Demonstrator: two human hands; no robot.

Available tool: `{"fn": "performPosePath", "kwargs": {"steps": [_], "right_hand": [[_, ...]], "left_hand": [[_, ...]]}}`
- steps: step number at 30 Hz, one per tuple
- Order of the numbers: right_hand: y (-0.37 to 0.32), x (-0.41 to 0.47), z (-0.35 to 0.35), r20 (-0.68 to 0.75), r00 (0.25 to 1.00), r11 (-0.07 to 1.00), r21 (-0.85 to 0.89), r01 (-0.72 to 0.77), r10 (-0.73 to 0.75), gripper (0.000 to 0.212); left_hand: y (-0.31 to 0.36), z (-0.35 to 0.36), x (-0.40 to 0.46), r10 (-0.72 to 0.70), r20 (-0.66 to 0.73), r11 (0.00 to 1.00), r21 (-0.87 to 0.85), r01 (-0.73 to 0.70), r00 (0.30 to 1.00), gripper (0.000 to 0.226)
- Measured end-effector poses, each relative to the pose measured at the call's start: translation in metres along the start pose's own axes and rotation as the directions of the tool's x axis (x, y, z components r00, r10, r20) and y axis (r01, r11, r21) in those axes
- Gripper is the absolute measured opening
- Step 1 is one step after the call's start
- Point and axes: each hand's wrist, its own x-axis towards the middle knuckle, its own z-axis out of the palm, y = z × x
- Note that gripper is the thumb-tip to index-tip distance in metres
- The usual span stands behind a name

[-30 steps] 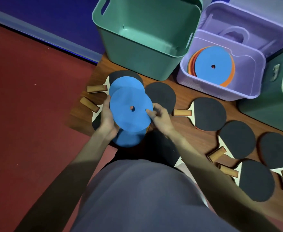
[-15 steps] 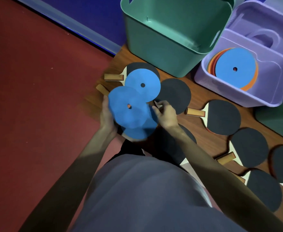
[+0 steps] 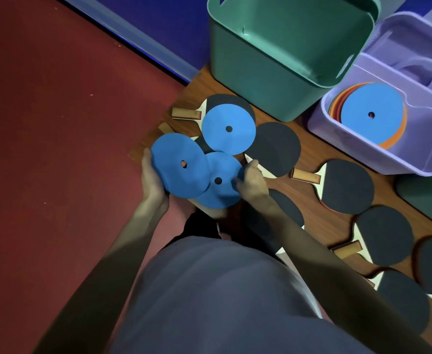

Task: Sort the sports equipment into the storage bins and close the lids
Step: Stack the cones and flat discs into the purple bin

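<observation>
Two overlapping blue discs (image 3: 181, 162) are held just above the near left corner of the wooden board (image 3: 309, 190), the left hand (image 3: 152, 178) grasping the upper one's rim and the right hand (image 3: 252, 181) pinching the lower one's edge. A third blue disc (image 3: 228, 129) lies on a paddle (image 3: 231, 100) beside the board's left edge. The green bin (image 3: 273, 72) and the purple bin (image 3: 378, 149), which holds stacked discs, stand along the far edge.

The person wears a loose, plain grey short-sleeved cotton T-shirt (image 3: 225, 297) with no print or logo visible on it. Both forearms (image 3: 102, 264) are bare from the shirt outward, and the left hand (image 3: 152, 178) and right hand (image 3: 253, 183) wear no gloves. Just beyond the shirt's far hem, dark black fabric (image 3: 201, 226) shows, too shadowed to identify.
</observation>
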Motion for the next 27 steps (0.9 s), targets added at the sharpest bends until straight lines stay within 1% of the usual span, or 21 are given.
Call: {"fn": "performPosePath", "kwargs": {"steps": [2,3,5,6,8,10,11,12,13,14,16,18,19,21,24,27], "right_hand": [[0.004,-0.008,-0.010,0.018,0.999,0.999,-0.022,0.027,-0.027,0.034],[0.007,-0.012,-0.016,-0.006,0.999,0.998,-0.044,0.043,-0.044,0.032],[0.017,-0.016,-0.026,-0.117,0.988,0.993,-0.076,0.095,-0.104,0.031],[0.022,-0.018,-0.030,-0.191,0.971,0.989,-0.061,0.136,-0.145,0.032],[0.027,-0.022,-0.039,-0.350,0.917,0.971,0.068,0.230,-0.192,0.033],[0.025,-0.023,-0.050,-0.489,0.849,0.921,0.202,0.333,-0.199,0.028],[0.023,-0.022,-0.055,-0.534,0.821,0.890,0.250,0.381,-0.202,0.025],[0.019,-0.020,-0.059,-0.554,0.808,0.851,0.311,0.423,-0.199,0.022],[0.015,-0.018,-0.062,-0.545,0.818,0.804,0.396,0.444,-0.184,0.020],[0.009,-0.018,-0.064,-0.505,0.849,0.755,0.495,0.431,-0.154,0.019],[-0.001,-0.018,-0.064,-0.366,0.925,0.669,0.662,0.338,-0.106,0.019],[-0.010,-0.022,-0.059,-0.254,0.957,0.629,0.724,0.284,-0.139,0.018],[-0.013,-0.023,-0.055,-0.213,0.962,0.631,0.726,0.272,-0.170,0.018],[-0.017,-0.022,-0.045,-0.159,0.964,0.682,0.682,0.263,-0.212,0.018],[-0.017,-0.012,-0.033,-0.128,0.961,0.810,0.519,0.274,-0.243,0.016],[-0.017,-0.007,-0.030,-0.098,0.965,0.870,0.418,0.261,-0.242,0.021]], "left_hand": [[0.000,0.000,0.000,0.005,-0.014,1.000,-0.010,-0.005,1.000,0.046],[0.000,0.000,0.000,0.007,-0.015,1.000,-0.013,-0.007,1.000,0.046],[-0.001,0.001,0.002,0.007,-0.015,1.000,-0.006,-0.007,1.000,0.047],[-0.001,0.001,0.003,0.006,-0.013,1.000,0.003,-0.006,1.000,0.047],[-0.002,0.003,0.006,-0.003,-0.007,1.000,0.024,0.003,1.000,0.048],[-0.003,0.006,0.007,-0.016,-0.011,0.999,0.037,0.017,1.000,0.047],[-0.003,0.008,0.007,-0.023,-0.022,0.999,0.037,0.024,0.999,0.045],[-0.003,0.011,0.008,-0.027,-0.026,0.999,0.039,0.028,0.999,0.043],[-0.004,0.013,0.008,-0.031,-0.020,0.999,0.042,0.032,0.999,0.042],[-0.004,0.016,0.009,-0.040,-0.004,0.998,0.048,0.040,0.999,0.043],[-0.005,0.022,0.010,-0.063,0.036,0.997,0.053,0.061,0.997,0.044],[-0.004,0.030,0.010,-0.094,0.046,0.995,0.035,0.092,0.995,0.042],[-0.004,0.034,0.010,-0.114,0.050,0.993,0.020,0.113,0.992,0.042],[-0.004,0.039,0.010,-0.157,0.086,0.987,-0.005,0.158,0.984,0.046],[-0.006,0.040,0.010,-0.200,0.139,0.978,-0.035,0.206,0.970,0.054],[-0.006,0.040,0.008,-0.193,0.155,0.978,-0.048,0.202,0.969,0.059]]}}
